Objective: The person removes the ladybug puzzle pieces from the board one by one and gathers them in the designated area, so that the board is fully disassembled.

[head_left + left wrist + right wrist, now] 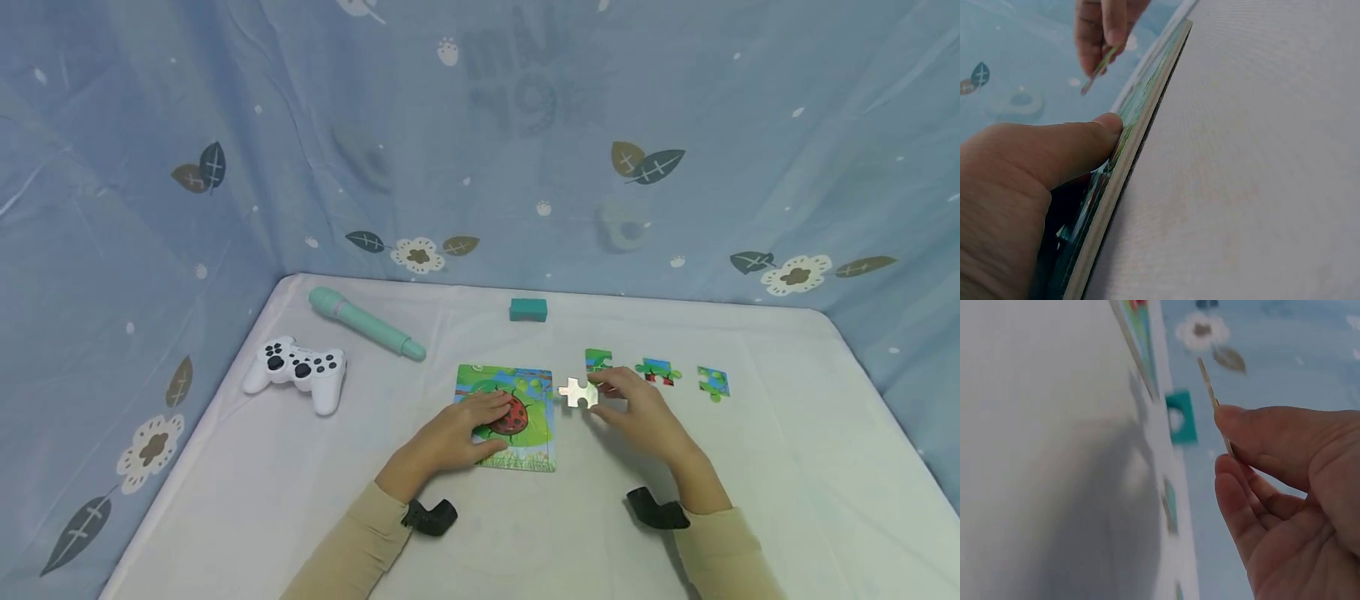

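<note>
A square ladybug jigsaw puzzle (pixel 537 457) lies flat on the table in the head view. My left hand (pixel 453 433) rests on its left part, fingers stretched out over the ladybug. In the left wrist view, the thumb (pixel 1079 144) lies along the puzzle's edge. My right hand (pixel 645 412) pinches a puzzle piece (pixel 576 392) just right of the puzzle, raised above the table. The piece looks pale and shiny, so its picture cannot be made out. From the right wrist view, the piece (pixel 1208 384) appears edge-on between thumb and fingers.
Loose puzzle pieces lie to the right: one (pixel 597 358) beyond the right fingers, another (pixel 658 371), and a third (pixel 713 382). At the back stands a teal block (pixel 528 310). A mint toy microphone (pixel 367 323) and a white game controller (pixel 298 369) lie at left.
</note>
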Available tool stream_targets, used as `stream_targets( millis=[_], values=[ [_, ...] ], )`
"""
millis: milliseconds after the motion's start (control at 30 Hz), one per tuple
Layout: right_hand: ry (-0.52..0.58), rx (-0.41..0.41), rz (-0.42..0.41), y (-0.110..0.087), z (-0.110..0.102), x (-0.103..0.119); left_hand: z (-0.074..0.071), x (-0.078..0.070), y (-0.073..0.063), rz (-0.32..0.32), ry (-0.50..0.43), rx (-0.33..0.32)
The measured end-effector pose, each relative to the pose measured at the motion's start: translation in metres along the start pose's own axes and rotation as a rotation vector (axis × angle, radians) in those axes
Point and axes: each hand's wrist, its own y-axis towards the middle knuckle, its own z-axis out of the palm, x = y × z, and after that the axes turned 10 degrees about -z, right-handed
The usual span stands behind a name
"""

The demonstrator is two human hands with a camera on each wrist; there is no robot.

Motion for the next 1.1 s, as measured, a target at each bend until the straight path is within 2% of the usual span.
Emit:
stream_targets(
  millis=[167, 367, 533, 733, 967, 1100],
  values=[
    [-0.056, -0.018, 0.029, -0.019, -0.028, -0.019, 0.001, 0.001, 0.001, 0.004, 0.004, 0.006],
    [-0.112, -0.06, 0.071, -0.051, -0.058, -0.041, 0.002, 0.003, 0.001, 0.002, 0.01, 0.004],
    [-0.144, -0.085, 0.152, -0.08, -0.078, -0.058, 0.001, 0.002, 0.001, 0.005, 0.006, 0.01],
    [-0.183, -0.096, 0.246, -0.101, -0.086, -0.075, 0.001, 0.003, 0.001, -0.003, 0.003, 0.015],
    [-0.146, -0.059, 0.264, -0.109, -0.086, -0.085, 0.0, 0.001, 0.001, -0.003, -0.001, 0.003],
    [-0.127, -0.064, 0.248, -0.113, -0.085, -0.088, 0.0, 0.002, 0.001, -0.003, 0.004, 0.004]
  ],
)
